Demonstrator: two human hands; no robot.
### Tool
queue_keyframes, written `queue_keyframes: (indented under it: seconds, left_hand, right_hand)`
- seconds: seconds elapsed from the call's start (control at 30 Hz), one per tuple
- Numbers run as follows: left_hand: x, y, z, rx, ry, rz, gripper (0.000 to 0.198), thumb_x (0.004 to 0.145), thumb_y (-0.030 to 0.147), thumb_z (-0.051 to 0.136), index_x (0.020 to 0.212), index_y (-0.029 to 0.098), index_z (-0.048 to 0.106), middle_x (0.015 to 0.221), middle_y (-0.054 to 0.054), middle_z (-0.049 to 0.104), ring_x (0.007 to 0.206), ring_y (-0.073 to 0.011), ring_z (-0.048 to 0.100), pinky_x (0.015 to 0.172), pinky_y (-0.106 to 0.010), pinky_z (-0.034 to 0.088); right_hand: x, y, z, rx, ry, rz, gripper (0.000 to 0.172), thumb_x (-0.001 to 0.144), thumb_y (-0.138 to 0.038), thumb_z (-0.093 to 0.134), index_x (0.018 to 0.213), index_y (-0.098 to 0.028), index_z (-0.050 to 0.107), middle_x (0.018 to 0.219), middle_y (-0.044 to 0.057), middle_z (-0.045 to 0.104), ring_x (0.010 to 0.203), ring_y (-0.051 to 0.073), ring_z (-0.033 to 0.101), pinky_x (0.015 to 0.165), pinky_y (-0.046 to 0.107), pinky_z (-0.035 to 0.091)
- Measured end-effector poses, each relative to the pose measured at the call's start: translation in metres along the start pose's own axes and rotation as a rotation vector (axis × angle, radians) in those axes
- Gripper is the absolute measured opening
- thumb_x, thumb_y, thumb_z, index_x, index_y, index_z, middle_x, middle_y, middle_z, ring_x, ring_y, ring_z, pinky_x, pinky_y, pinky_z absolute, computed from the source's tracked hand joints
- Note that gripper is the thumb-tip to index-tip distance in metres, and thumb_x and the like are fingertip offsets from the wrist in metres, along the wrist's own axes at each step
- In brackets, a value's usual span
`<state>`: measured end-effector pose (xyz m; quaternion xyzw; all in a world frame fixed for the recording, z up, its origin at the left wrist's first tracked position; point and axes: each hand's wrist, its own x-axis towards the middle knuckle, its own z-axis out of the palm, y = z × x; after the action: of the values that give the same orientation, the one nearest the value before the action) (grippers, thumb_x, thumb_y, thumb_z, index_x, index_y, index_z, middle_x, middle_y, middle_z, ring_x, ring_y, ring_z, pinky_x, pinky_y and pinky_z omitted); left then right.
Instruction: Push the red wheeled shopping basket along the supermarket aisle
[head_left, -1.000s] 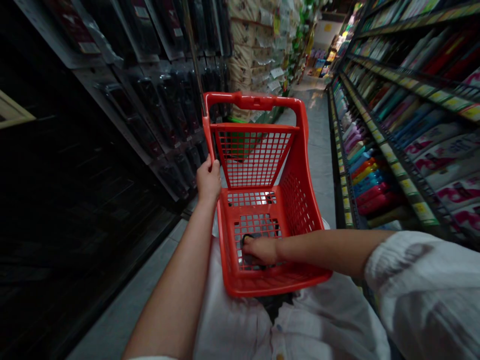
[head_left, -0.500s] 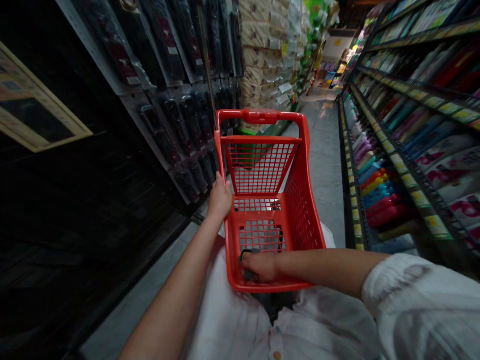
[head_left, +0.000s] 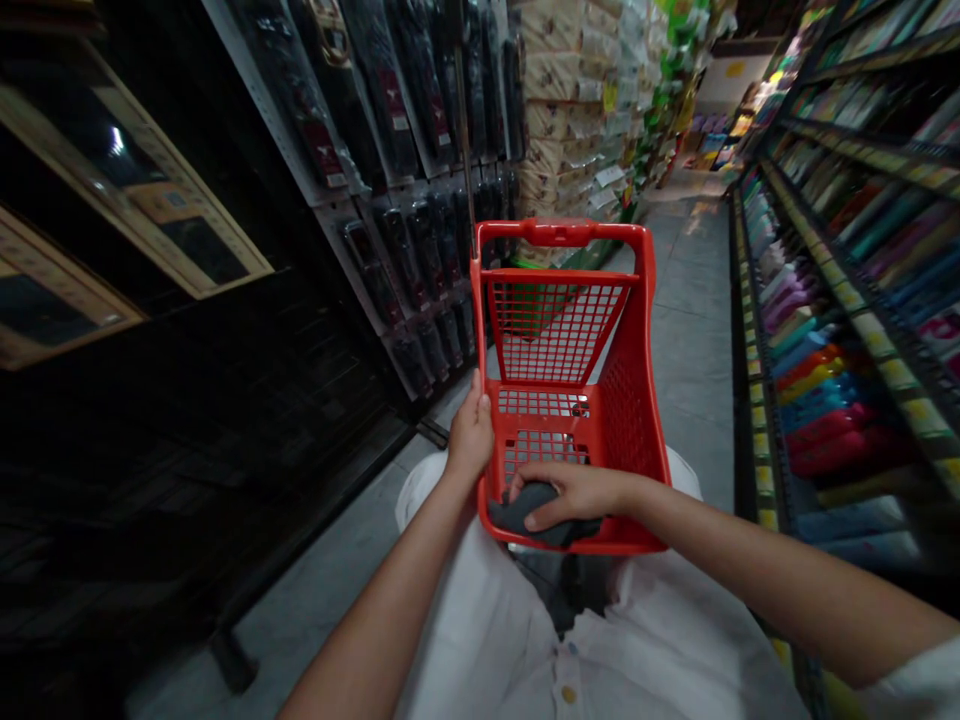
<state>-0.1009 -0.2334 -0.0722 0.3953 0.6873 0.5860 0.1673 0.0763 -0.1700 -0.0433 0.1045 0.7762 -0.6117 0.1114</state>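
Observation:
A red plastic shopping basket (head_left: 636, 420) with grid walls and a metal pull rod (head_left: 466, 150) stands in front of me, between my knees. My left hand (head_left: 471, 437) is closed on its left rim, thumb toward the inside. Inside the near end of the basket, my right hand (head_left: 576, 494) grips a soft-looking dark grey item (head_left: 534, 524), perhaps folded cloth. Fingers reach over its top and the thumb lies on the near side. What exactly the item is I cannot make out; part of it is under the hand.
At left is a black panel with wood-framed pieces (head_left: 225, 250); beyond hang dark packaged goods (head_left: 390, 240) on a rack. Stacked beige packages (head_left: 559, 110) stand behind the basket. Shelves of colourful folded goods (head_left: 832, 400) line the right. A grey tiled aisle (head_left: 690, 270) runs ahead.
The view has turned left, so the basket and shelves appear farther right. In the basket, more of the dark grey item shows, and my right hand now lies over it with a wider grasp.

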Motion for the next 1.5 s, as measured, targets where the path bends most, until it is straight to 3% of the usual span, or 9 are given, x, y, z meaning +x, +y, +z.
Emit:
queue_keyframes:
  seconds: [0.17, 0.3, 0.5, 0.7, 0.8, 0.93, 1.03, 1.27, 1.5]
  left_hand:
    - [0.021, -0.006, 0.004, -0.012, -0.003, -0.015, 0.054, 0.099, 0.023, 0.039, 0.152, 0.011, 0.040, 0.156, -0.010, 0.042, 0.144, -0.0196, 0.040, 0.122, -0.034, 0.026]
    - [0.038, -0.009, 0.005, -0.012, 0.003, -0.017, 0.053, 0.098, 0.020, 0.038, 0.150, 0.012, 0.043, 0.156, -0.009, 0.041, 0.144, -0.0174, 0.039, 0.122, -0.033, 0.025]
    - [0.051, -0.010, 0.014, 0.046, -0.003, -0.042, 0.054, 0.098, 0.018, 0.038, 0.152, 0.013, 0.040, 0.156, -0.007, 0.040, 0.145, -0.0163, 0.037, 0.123, -0.033, 0.024]
    - [0.056, -0.011, 0.016, 0.066, 0.001, -0.045, 0.055, 0.097, 0.018, 0.038, 0.152, 0.013, 0.040, 0.156, -0.006, 0.040, 0.145, -0.0158, 0.037, 0.122, -0.031, 0.024]
    - [0.059, -0.012, 0.012, 0.059, -0.015, -0.016, 0.055, 0.097, 0.018, 0.037, 0.151, 0.011, 0.040, 0.157, -0.007, 0.039, 0.146, -0.0151, 0.034, 0.123, -0.031, 0.022]
    - [0.060, -0.013, 0.011, 0.062, -0.027, 0.007, 0.054, 0.097, 0.020, 0.038, 0.150, 0.010, 0.043, 0.157, -0.008, 0.039, 0.147, -0.0168, 0.034, 0.124, -0.034, 0.020]
    - [0.061, -0.013, 0.013, 0.060, -0.026, 0.012, 0.054, 0.097, 0.021, 0.038, 0.150, 0.013, 0.043, 0.157, -0.007, 0.040, 0.146, -0.0172, 0.034, 0.124, -0.033, 0.022]
    - [0.066, -0.017, 0.012, 0.032, -0.023, -0.015, 0.054, 0.097, 0.020, 0.040, 0.150, 0.014, 0.042, 0.158, -0.006, 0.038, 0.147, -0.0166, 0.033, 0.123, -0.033, 0.022]
    - [0.076, -0.027, 0.010, -0.031, -0.068, 0.020, 0.066, 0.087, 0.016, 0.052, 0.151, 0.005, 0.038, 0.159, -0.013, 0.031, 0.148, -0.0194, 0.029, 0.124, -0.034, 0.019]
  right_hand:
    - [0.018, -0.005, 0.016, 0.012, 0.133, -0.286, 0.023, 0.073, -0.024, 0.074, 0.094, -0.018, 0.064, 0.093, 0.000, 0.063, 0.087, 0.015, 0.059, 0.081, 0.027, 0.046]
    - [0.023, -0.017, 0.009, -0.196, 0.186, -0.400, 0.017, 0.073, -0.013, 0.072, 0.089, -0.017, 0.069, 0.092, 0.002, 0.063, 0.090, 0.017, 0.059, 0.086, 0.029, 0.045]
    - [-0.012, -0.026, -0.016, -0.605, 0.072, -0.317, 0.017, 0.075, -0.012, 0.069, 0.089, -0.019, 0.074, 0.090, 0.001, 0.060, 0.080, 0.014, 0.057, 0.070, 0.023, 0.042]
    - [0.016, -0.038, 0.009, -0.857, 0.284, -0.296, 0.023, 0.083, -0.020, 0.065, 0.103, -0.026, 0.074, 0.102, 0.002, 0.061, 0.083, 0.015, 0.057, 0.067, 0.025, 0.037]
    - [0.013, -0.040, 0.010, -0.919, 0.259, -0.269, 0.021, 0.084, -0.021, 0.065, 0.102, -0.026, 0.074, 0.102, 0.003, 0.060, 0.084, 0.015, 0.058, 0.067, 0.025, 0.036]
    - [-0.022, -0.031, -0.011, -0.919, 0.125, -0.194, 0.020, 0.079, -0.016, 0.068, 0.097, -0.026, 0.073, 0.102, 0.001, 0.060, 0.084, 0.015, 0.059, 0.068, 0.025, 0.036]
    - [-0.033, -0.028, -0.014, -0.937, 0.144, -0.152, 0.022, 0.079, -0.016, 0.069, 0.098, -0.026, 0.072, 0.103, 0.002, 0.060, 0.085, 0.015, 0.059, 0.068, 0.025, 0.037]
    - [0.017, -0.045, 0.014, -0.983, 0.259, -0.249, 0.022, 0.084, -0.020, 0.065, 0.105, -0.025, 0.071, 0.110, 0.005, 0.059, 0.094, 0.019, 0.058, 0.073, 0.027, 0.040]
    - [-0.034, -0.015, -0.042, -0.639, 0.020, -0.217, 0.021, 0.071, -0.007, 0.072, 0.087, -0.020, 0.074, 0.095, 0.001, 0.058, 0.086, 0.014, 0.059, 0.075, 0.023, 0.043]
